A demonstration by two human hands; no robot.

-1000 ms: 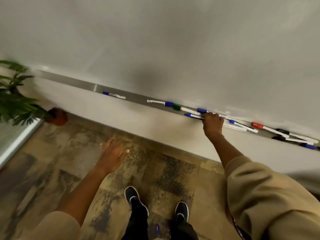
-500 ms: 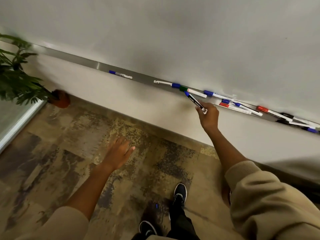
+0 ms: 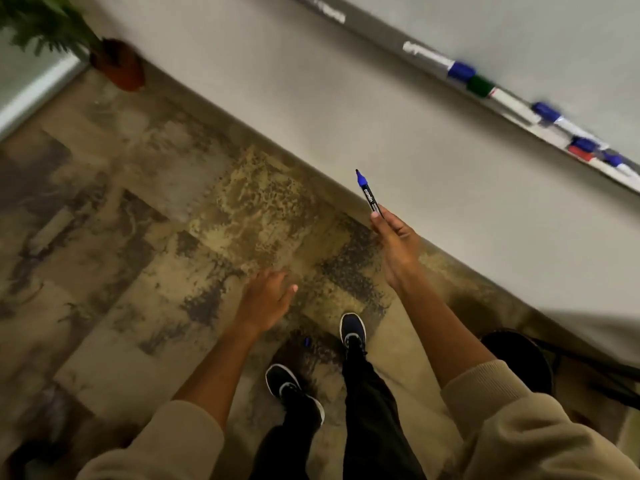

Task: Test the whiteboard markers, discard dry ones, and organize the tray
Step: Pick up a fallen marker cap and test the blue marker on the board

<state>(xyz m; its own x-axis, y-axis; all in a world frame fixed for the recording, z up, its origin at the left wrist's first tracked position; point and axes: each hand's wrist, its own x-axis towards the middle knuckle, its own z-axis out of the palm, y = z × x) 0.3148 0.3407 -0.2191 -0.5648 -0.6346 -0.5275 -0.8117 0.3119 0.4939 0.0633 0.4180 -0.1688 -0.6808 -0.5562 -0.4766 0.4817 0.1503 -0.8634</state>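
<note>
Beige sleeves [image 3: 519,427] are seen nearest the camera, with dark shoes [image 3: 352,329] planted on the mottled floor [image 3: 173,202] below. Just beyond, the left hand [image 3: 266,299] is held out over the floor with its fingers loosely spread and nothing in it, seemingly kept free for whatever comes next. Further out, a blue marker [image 3: 369,194] is pinched at its lower end by the right hand [image 3: 394,244], with the blue tip pointed up and away towards the wall [image 3: 346,98]; no cap can be seen on it, and a small blue object [image 3: 306,341] lies on the floor between the shoes, though what it is cannot be told. The marker is judged to be held clear of the tray so that it can be tested on the board. Farthest off, along the foot of the whiteboard [image 3: 554,29], the tray [image 3: 372,32] is seen with the remaining markers [image 3: 485,88] scattered end to end, blurred, blue, green and red caps among them, still to be sorted. At the far left a potted plant [image 3: 114,64] is seen in the corner.
</note>
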